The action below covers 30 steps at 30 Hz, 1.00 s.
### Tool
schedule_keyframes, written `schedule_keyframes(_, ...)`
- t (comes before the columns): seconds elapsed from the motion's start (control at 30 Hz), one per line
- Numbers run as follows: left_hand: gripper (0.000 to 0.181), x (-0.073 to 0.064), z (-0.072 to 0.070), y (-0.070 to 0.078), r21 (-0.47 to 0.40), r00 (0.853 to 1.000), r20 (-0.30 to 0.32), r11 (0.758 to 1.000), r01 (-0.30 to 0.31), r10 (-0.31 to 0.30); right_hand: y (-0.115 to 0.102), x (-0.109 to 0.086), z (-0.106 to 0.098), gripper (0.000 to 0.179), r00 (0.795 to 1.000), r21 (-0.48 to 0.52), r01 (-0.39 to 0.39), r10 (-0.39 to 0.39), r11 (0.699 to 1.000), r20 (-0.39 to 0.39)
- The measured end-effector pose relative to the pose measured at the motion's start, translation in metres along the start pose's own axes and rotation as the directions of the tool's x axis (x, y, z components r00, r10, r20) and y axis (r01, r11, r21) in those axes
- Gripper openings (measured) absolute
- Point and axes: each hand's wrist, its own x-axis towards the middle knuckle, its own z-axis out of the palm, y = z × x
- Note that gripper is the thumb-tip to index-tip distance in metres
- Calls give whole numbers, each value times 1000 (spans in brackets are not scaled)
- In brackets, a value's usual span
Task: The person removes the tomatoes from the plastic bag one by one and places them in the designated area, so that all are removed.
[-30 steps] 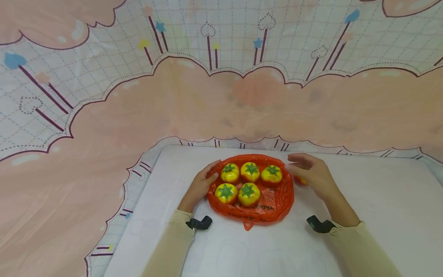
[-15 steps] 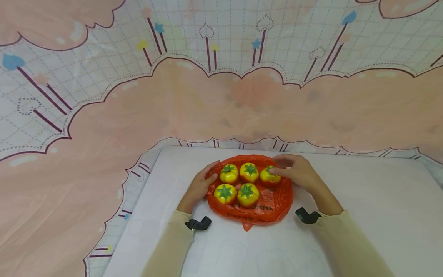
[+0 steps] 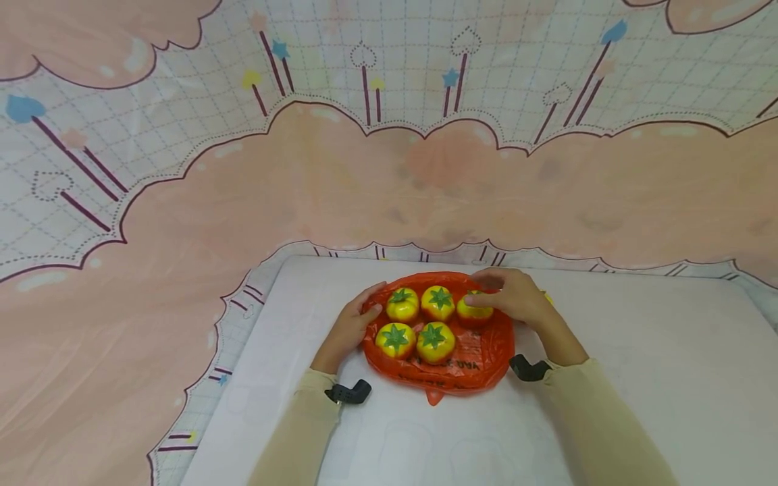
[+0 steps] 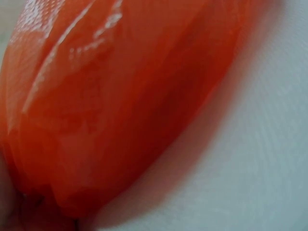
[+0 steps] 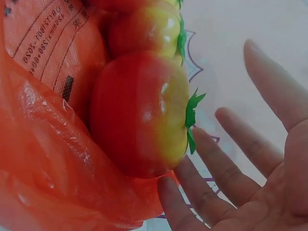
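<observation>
A red plastic bag [image 3: 480,368] with printed text lies spread in an oval on the white table, its mouth facing up. Several tomatoes [image 3: 435,342], yellow and red with green star-shaped leaves, sit in it. My left hand [image 3: 349,334] grips the bag's left rim, thumb over the edge; the left wrist view shows the bag's bulging red side [image 4: 120,96]. My right hand [image 3: 513,297] is over the bag's right rim, fingers around the rightmost tomato [image 3: 474,316]. In the right wrist view the fingers [image 5: 221,168] are spread beside that tomato [image 5: 139,115], their tips near its leaves.
Another tomato [image 3: 548,297] shows partly behind my right wrist, on the table outside the bag. The white table [image 3: 668,378] stretches out to both sides. Behind it hangs a patterned cloth [image 3: 389,182] with pink cloud shapes.
My right hand has moved left from beside the outer tomato to the rightmost tomato in the bag. The left hand has stayed on the rim.
</observation>
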Motion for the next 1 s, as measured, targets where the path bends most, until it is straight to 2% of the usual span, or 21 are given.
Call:
schedule_keyframes(0.17, 45, 0, 0, 1, 0, 1000, 1, 1000, -11, 11, 1, 5, 1, 64, 1000, -12, -6, 7, 1000, 20)
schedule_keyframes(0.43, 45, -2, 1, 3, -1, 1000, -2, 1000, -6, 6, 3, 10, 3, 64, 998, 21, -21, 19, 1000, 66)
schedule_keyframes(0.6, 45, -2, 1, 3, -16, 1000, 3, 1000, -6, 6, 8, 13, 6, 63, 994, 29, -52, 49, 998, 101)
schedule_keyframes(1.0, 46, -2, 1, 3, -22, 1000, 2, 1000, -13, 13, 10, 14, 8, 62, 990, -28, -50, 54, 998, 131)
